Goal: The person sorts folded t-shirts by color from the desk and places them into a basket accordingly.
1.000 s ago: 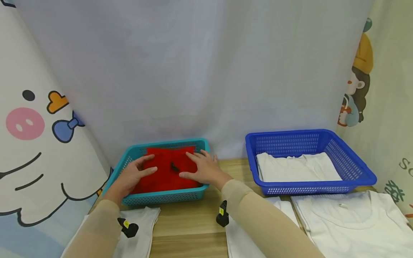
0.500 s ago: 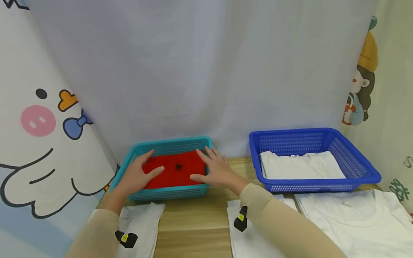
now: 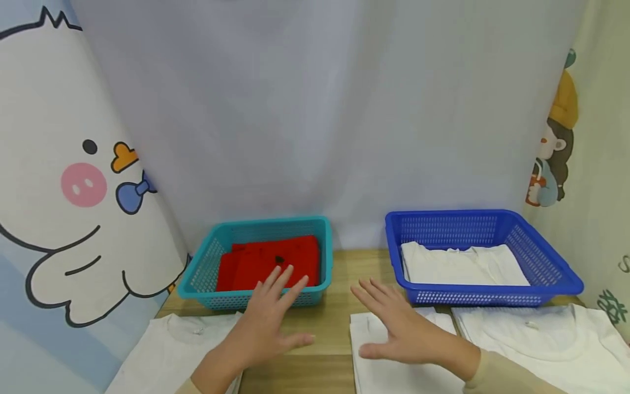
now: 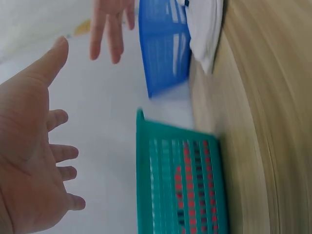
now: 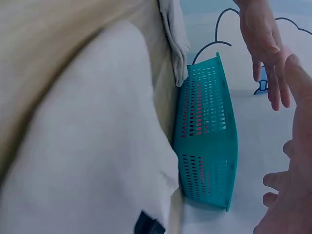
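Note:
In the head view, both hands hover above the table with fingers spread and hold nothing. My left hand (image 3: 266, 320) is in front of the teal basket (image 3: 206, 293), its fingertips overlapping the front rim in view. A folded red garment (image 3: 295, 262) with a small dark mark lies inside that basket. My right hand (image 3: 401, 328) is over a stack of folded white cloth (image 3: 366, 366), apart from it. In the left wrist view, the left palm (image 4: 29, 146) shows with the thumb stretched out. The right wrist view shows part of the right hand (image 5: 292, 170) beside the teal basket.
A blue basket (image 3: 472, 293) with a folded white garment (image 3: 462, 265) stands at the back right. White T-shirts lie flat at the right (image 3: 541, 339) and the left (image 3: 182, 345) of the wooden table (image 3: 315, 377). A pale curtain (image 3: 315, 109) hangs behind.
Both hands have drawn back from the teal basket toward the body, and the right has moved rightward. The red garment now lies lower and flatter in the basket. The head view has shifted.

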`<state>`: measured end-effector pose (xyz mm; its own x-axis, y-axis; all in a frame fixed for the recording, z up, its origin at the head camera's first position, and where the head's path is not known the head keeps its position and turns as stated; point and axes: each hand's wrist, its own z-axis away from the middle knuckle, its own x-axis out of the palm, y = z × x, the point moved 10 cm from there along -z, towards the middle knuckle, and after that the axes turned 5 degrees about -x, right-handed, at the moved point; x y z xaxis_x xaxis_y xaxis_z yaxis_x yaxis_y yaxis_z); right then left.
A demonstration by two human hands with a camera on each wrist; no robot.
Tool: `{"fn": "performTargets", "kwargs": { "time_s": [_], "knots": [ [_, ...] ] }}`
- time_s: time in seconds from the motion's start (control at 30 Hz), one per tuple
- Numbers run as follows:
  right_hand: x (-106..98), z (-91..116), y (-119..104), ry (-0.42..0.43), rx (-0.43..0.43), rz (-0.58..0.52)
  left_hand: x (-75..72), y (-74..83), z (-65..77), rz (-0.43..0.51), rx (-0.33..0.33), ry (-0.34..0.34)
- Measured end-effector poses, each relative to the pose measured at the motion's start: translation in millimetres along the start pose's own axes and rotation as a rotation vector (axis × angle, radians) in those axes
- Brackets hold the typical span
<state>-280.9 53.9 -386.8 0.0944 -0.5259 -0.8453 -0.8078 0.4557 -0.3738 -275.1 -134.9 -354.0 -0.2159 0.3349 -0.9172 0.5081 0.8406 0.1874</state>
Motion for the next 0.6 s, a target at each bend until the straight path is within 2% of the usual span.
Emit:
{"fn": "performTargets", "kwargs": {
  "time_s": [0.13,0.23,0.37,0.5,0.6],
  "knots": [
    [0.9,52.5,2.7,0.025,-0.014,0.052,17.6,38.0,2.8,0.006,0.087,-0.03],
    [-0.6,81.9,14.7,0.047,0.014,0.124,39.0,56.3,2.8,-0.002,0.117,-0.104],
    [-3.9,105.5,34.6,0.043,0.108,0.221,81.4,69.9,4.3,0.007,0.099,-0.3],
    [-0.8,120.5,55.4,-0.009,0.227,0.226,120.1,79.4,8.2,0.039,0.045,-0.491],
    [5.5,128.9,68.1,-0.064,0.272,0.231,137.2,87.7,6.9,0.027,0.038,-0.544]
  ]
}}
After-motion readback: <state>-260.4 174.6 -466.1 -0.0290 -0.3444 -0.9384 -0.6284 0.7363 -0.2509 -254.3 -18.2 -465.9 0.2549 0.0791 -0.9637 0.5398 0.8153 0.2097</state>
